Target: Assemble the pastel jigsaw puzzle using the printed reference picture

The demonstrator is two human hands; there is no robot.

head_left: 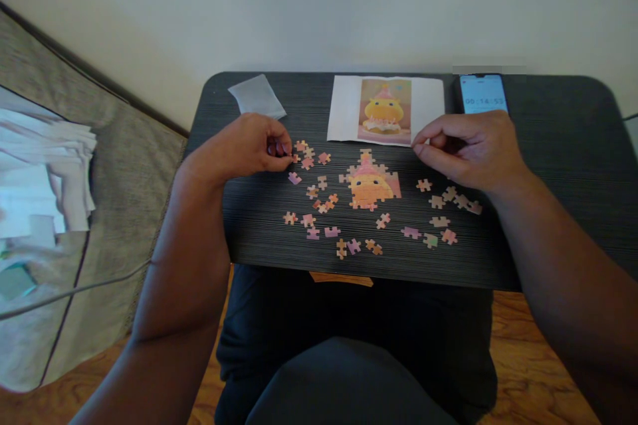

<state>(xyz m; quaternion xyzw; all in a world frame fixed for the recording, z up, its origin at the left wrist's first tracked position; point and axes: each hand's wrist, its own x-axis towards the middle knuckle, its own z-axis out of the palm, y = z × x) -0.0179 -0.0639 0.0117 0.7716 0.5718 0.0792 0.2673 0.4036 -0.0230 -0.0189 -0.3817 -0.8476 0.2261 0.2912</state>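
Observation:
My left hand is closed in a pinch at the left of the table, with a small puzzle piece at its fingertips. Several loose pinkish pieces lie right beside it. Thumb and forefinger of my right hand are pressed together near the lower right corner of the reference sheet; whatever is between them is too small to make out. Between the hands lies a partly joined puzzle showing a yellow animal face with a pink hat. More loose pieces are spread to its right and below it.
A phone with a running timer sits at the back right of the dark table. A clear plastic bag lies at the back left. Papers are piled on a beige cloth surface at the left, crossed by a cable.

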